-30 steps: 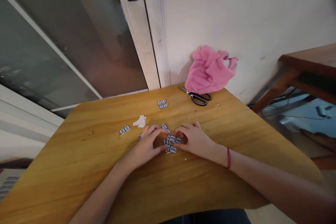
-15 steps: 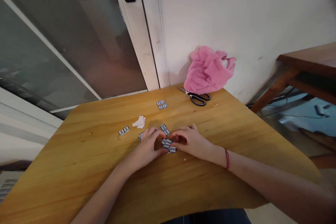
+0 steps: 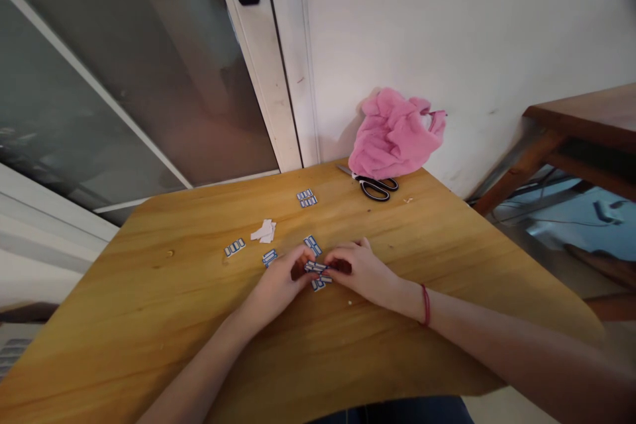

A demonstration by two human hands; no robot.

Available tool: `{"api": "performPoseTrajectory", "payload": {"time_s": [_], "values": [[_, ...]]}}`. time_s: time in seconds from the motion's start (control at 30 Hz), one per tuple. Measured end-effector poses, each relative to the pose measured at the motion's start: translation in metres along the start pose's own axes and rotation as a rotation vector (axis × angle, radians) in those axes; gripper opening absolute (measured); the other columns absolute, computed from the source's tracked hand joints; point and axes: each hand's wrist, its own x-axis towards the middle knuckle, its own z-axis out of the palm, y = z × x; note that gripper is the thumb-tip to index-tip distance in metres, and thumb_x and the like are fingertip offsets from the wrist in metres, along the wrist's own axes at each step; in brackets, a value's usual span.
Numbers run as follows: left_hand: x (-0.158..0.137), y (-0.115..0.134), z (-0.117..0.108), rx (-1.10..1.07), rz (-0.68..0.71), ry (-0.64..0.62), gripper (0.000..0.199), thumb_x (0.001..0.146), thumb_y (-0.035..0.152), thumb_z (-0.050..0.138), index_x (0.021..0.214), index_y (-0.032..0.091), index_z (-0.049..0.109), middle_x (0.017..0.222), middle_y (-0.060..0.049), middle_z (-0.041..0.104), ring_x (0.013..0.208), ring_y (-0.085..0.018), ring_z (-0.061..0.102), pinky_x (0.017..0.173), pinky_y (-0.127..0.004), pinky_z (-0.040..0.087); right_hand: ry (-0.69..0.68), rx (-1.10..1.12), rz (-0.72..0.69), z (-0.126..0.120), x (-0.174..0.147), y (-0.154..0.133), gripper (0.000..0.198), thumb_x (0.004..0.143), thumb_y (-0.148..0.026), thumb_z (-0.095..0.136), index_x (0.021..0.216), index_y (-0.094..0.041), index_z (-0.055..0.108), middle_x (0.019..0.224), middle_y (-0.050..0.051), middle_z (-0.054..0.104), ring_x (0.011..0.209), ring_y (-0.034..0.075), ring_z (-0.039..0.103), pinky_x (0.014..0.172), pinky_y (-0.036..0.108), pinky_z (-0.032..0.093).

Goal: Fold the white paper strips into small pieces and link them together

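Note:
Between my fingertips is a small strip of blue-bordered white labels (image 3: 316, 267). My left hand (image 3: 283, 276) pinches its left end, and my right hand (image 3: 358, 267) pinches the right end. Just beneath it, more label pieces (image 3: 318, 285) lie on the table, partly covered by the fingers. Another label piece (image 3: 313, 245) rests just beyond the gap between my hands. Beside my left knuckles is a small label pile (image 3: 269, 257). What is printed on the labels is too small to read.
On the wooden table (image 3: 163, 305) lie a label strip (image 3: 235, 247), white paper scraps (image 3: 264, 231) and a label block (image 3: 307, 197). Black-handled scissors (image 3: 375, 189) sit by a pink cloth (image 3: 395, 136) against the wall. A glass door (image 3: 149, 66) borders the far left edge.
My left hand has drawn slightly back and its fingers have closed on the label strip, which is now raised off the pieces below. The small pile beside the left hand shows more fully.

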Motion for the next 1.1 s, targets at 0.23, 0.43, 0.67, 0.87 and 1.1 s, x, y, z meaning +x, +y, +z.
{"api": "performPoseTrajectory", "payload": {"time_s": [0.23, 0.43, 0.67, 0.87, 1.1], "values": [[-0.001, -0.002, 0.006, -0.235, -0.024, 0.109, 0.007, 0.081, 0.027, 0.053, 0.084, 0.021, 0.051, 0.068, 0.005, 0.056, 0.063, -0.01, 0.052, 0.059, -0.022, 0.042, 0.015, 0.105, -0.056, -0.004, 0.001, 0.003, 0.016, 0.086, -0.027, 0.054, 0.092, -0.017, 0.065, 0.077, 0.001, 0.061, 0.065, 0.01, 0.05, 0.063, 0.022, 0.036], [0.0, 0.0, 0.009, -0.522, -0.072, 0.141, 0.015, 0.082, 0.033, 0.052, 0.086, 0.019, 0.051, 0.078, 0.0, 0.063, 0.069, -0.014, 0.062, 0.058, -0.027, 0.052, 0.034, 0.067, -0.078, -0.006, 0.0, 0.006, 0.023, 0.09, -0.028, 0.047, 0.101, -0.019, 0.065, 0.084, 0.004, 0.061, 0.074, 0.013, 0.055, 0.067, 0.023, 0.042], [-0.003, 0.0, 0.009, -0.355, -0.108, 0.144, 0.026, 0.083, 0.032, 0.05, 0.103, 0.022, 0.062, 0.089, -0.002, 0.069, 0.075, -0.016, 0.065, 0.067, -0.03, 0.055, 0.015, -0.009, -0.106, -0.004, 0.0, 0.009, 0.024, 0.09, -0.026, 0.045, 0.102, -0.018, 0.064, 0.092, 0.004, 0.063, 0.082, 0.013, 0.058, 0.074, 0.024, 0.044], [-0.007, -0.001, 0.006, 0.036, 0.057, 0.194, 0.024, 0.083, 0.021, 0.048, 0.094, 0.027, 0.068, 0.093, 0.001, 0.07, 0.08, -0.015, 0.064, 0.076, -0.028, 0.05, 0.011, -0.124, -0.105, -0.009, -0.003, 0.009, 0.024, 0.09, -0.028, 0.045, 0.1, -0.021, 0.066, 0.089, 0.004, 0.059, 0.073, 0.012, 0.057, 0.066, 0.023, 0.043], [-0.004, -0.004, 0.011, 0.101, 0.147, 0.142, 0.022, 0.081, 0.017, 0.052, 0.094, 0.026, 0.066, 0.091, 0.0, 0.068, 0.081, -0.015, 0.062, 0.075, -0.028, 0.049, -0.108, -0.131, -0.133, -0.009, -0.003, 0.012, 0.022, 0.088, -0.026, 0.047, 0.103, -0.024, 0.064, 0.094, 0.001, 0.065, 0.084, 0.014, 0.06, 0.072, 0.024, 0.044]]}}
